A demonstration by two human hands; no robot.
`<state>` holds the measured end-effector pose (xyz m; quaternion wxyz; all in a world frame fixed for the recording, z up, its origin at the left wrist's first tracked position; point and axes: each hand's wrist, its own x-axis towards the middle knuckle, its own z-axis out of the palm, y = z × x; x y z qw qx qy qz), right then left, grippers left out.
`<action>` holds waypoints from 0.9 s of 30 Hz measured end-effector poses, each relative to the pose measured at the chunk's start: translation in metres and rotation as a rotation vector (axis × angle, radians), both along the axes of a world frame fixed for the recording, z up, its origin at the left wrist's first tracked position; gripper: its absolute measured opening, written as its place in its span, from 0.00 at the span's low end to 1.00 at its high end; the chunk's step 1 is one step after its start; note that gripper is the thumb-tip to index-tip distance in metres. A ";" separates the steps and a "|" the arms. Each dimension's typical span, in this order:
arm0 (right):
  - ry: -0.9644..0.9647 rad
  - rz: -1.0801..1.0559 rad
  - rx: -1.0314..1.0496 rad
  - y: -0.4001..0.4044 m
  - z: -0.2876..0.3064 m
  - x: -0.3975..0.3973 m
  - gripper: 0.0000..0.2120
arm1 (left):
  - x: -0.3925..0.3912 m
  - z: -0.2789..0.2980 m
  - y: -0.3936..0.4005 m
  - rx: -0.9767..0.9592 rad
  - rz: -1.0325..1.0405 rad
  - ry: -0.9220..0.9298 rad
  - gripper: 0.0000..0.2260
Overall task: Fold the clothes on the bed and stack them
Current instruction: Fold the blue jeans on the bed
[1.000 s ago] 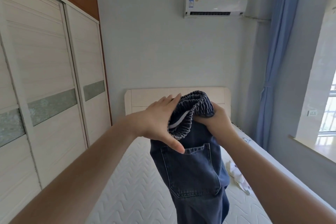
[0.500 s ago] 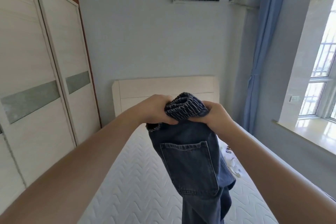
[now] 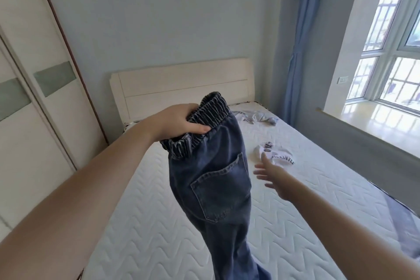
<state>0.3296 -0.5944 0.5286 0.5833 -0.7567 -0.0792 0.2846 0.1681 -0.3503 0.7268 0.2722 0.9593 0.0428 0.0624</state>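
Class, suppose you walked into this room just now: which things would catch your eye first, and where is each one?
First, the dark blue jeans hanging mid-frame above the bed, gripped at the elastic waistband by the left hand. Next, the right hand, open with fingers spread, beside the jeans. Behind it, a white printed garment lies crumpled on the mattress.

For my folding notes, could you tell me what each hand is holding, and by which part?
The left hand grips the jeans by their elastic waistband; the right hand is open, holding nothing.
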 end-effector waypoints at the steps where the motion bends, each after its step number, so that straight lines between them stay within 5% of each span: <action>1: 0.082 0.008 -0.022 -0.003 -0.019 0.005 0.35 | 0.005 0.001 -0.003 0.002 0.000 0.002 0.14; 9: 0.270 0.139 0.064 -0.006 -0.077 0.032 0.20 | 0.061 0.006 -0.046 0.034 0.043 0.033 0.15; 15: 0.369 0.249 -0.201 -0.036 -0.087 0.084 0.35 | 0.108 0.011 -0.074 0.064 0.107 0.053 0.15; 19: 0.539 0.266 0.054 -0.051 -0.095 0.121 0.47 | 0.135 0.015 -0.091 0.068 0.109 0.050 0.16; 23: 0.540 0.165 0.430 -0.063 -0.089 0.148 0.30 | 0.161 0.018 -0.109 0.061 0.092 0.049 0.20; 27: 0.402 0.137 0.295 -0.079 -0.088 0.169 0.28 | 0.181 0.020 -0.125 0.042 0.059 0.046 0.20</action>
